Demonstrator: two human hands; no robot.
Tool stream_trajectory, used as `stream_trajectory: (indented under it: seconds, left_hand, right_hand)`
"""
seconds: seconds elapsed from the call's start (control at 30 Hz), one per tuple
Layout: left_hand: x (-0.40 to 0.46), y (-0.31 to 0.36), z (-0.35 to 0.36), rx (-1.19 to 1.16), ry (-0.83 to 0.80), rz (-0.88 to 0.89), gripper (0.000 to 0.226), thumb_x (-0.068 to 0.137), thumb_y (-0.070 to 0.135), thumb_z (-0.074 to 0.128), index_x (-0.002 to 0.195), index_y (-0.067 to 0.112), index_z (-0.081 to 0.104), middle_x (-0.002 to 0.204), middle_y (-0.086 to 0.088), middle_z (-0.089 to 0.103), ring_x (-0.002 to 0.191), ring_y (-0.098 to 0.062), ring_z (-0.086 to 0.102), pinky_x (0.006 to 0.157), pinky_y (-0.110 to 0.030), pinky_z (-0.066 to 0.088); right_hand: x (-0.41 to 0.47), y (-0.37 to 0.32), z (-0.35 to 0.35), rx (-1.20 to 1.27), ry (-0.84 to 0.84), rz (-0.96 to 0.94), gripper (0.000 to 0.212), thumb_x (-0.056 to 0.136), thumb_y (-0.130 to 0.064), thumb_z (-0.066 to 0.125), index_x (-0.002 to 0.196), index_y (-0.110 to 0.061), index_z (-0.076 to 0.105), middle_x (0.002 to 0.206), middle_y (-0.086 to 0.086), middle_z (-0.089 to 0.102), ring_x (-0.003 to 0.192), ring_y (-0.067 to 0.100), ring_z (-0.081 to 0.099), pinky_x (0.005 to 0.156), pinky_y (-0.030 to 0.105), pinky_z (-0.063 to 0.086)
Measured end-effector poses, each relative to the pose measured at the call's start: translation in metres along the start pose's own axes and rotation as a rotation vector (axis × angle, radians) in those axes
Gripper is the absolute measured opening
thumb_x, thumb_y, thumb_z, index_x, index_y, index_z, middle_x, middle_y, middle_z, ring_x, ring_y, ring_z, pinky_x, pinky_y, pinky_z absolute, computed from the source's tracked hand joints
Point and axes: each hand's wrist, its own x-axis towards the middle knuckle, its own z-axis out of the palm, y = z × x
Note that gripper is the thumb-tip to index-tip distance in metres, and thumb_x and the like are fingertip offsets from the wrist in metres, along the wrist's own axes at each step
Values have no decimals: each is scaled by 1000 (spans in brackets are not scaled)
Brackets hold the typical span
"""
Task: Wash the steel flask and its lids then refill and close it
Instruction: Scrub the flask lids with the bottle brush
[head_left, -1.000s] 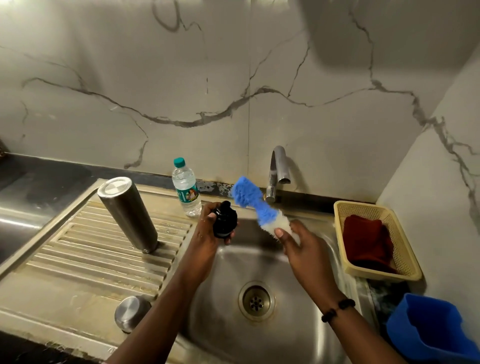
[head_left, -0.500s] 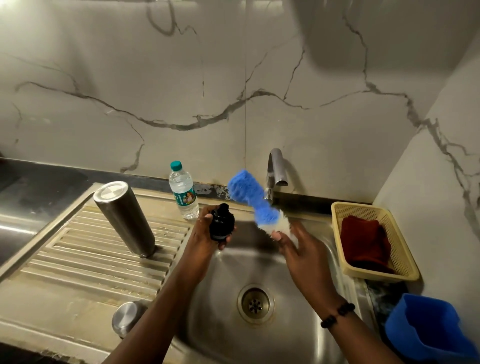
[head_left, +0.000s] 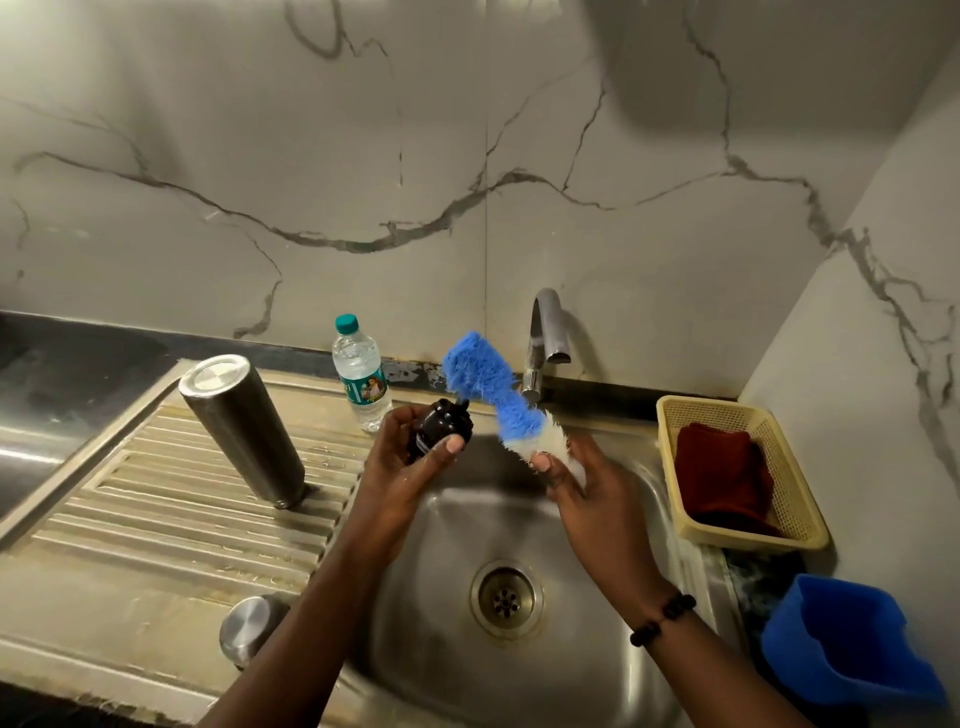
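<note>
My left hand (head_left: 410, 467) holds a small black inner lid (head_left: 441, 428) over the sink basin (head_left: 457, 525). My right hand (head_left: 587, 483) grips a blue and white bottle brush (head_left: 493, 395) by its white end, and the blue head touches the top of the black lid. The steel flask (head_left: 241, 428) stands upside down on the ribbed drainboard (head_left: 171, 514) to the left. A round steel outer lid (head_left: 249, 626) rests at the drainboard's near edge, beside my left forearm.
A small plastic water bottle (head_left: 361, 374) stands behind the flask near the wall. The tap (head_left: 545, 343) rises behind the sink. A yellow basket (head_left: 779, 499) with a dark red cloth (head_left: 722, 478) sits on the right, a blue tub (head_left: 852, 639) nearer me.
The black lid has tilted in my left hand so its side faces up. The brush head has shifted left onto the lid.
</note>
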Motion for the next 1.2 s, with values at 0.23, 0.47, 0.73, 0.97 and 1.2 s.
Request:
stream_trajectory:
  seconds: [0.23, 0.47, 0.73, 0.97, 1.2]
  left_hand:
    - [-4, 8, -6, 41, -20, 69, 55, 71, 14, 88, 118, 17, 60, 117, -3, 70, 111, -18, 67, 89, -26, 55]
    - [-3, 6, -4, 245, 107, 138, 55, 71, -3, 85, 111, 19, 54, 100, 26, 68, 94, 4, 67, 79, -14, 53]
    - [-2, 12, -3, 319, 125, 182, 58, 73, 5, 85, 109, 36, 53, 101, 26, 67, 95, 8, 65, 76, -8, 51]
    - [-2, 8, -7, 333, 150, 188, 56, 73, 9, 87, 107, 40, 54, 103, 28, 67, 97, 5, 65, 79, -13, 52]
    - [-2, 10, -11, 335, 111, 214, 58, 69, 7, 88, 107, 35, 54, 103, 27, 65, 100, 3, 63, 82, -14, 53]
  right_hand:
    - [0, 9, -6, -14, 49, 48, 27, 90, -41, 59, 112, -25, 64, 88, -12, 70, 79, 1, 66, 63, 11, 47]
    - [7, 10, -7, -202, 14, -56, 44, 89, -56, 49, 118, -26, 62, 94, -6, 73, 82, 12, 67, 65, 25, 52]
    - [6, 4, -6, -143, -64, -24, 43, 90, -54, 55, 121, -26, 62, 102, -7, 72, 91, 10, 68, 71, 22, 53]
    - [3, -12, 12, -218, -7, -125, 46, 92, -48, 53, 123, -16, 62, 97, 0, 72, 82, 4, 60, 62, 11, 38]
    - [6, -1, -4, -90, -23, 29, 37, 90, -43, 60, 123, -29, 63, 104, -11, 70, 91, 10, 67, 74, 26, 53]
